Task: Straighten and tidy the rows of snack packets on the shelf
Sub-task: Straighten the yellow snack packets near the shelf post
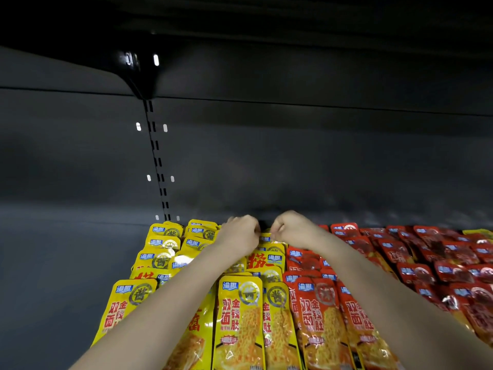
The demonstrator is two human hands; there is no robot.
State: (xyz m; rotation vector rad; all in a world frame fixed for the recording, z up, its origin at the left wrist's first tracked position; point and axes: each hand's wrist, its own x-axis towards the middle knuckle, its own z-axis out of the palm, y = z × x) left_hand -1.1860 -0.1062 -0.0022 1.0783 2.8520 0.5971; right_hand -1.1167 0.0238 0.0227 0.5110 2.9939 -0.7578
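Left hand [237,233]: we reach deep, fingers curled on the top edge of the rear yellow packet [266,238].
Right hand [293,231]: close beside the left, knuckles nearly meeting, fingers pinching the same packet's other corner.
Why this grip: holding both corners lets us, we judge, square the packet with its row.
Yellow packets [238,311]: overlapping in rows beneath our forearms, several skewed.
Red packets [426,263]: right of our right hand, more jumbled.
Back wall [293,169]: just beyond our knuckles.
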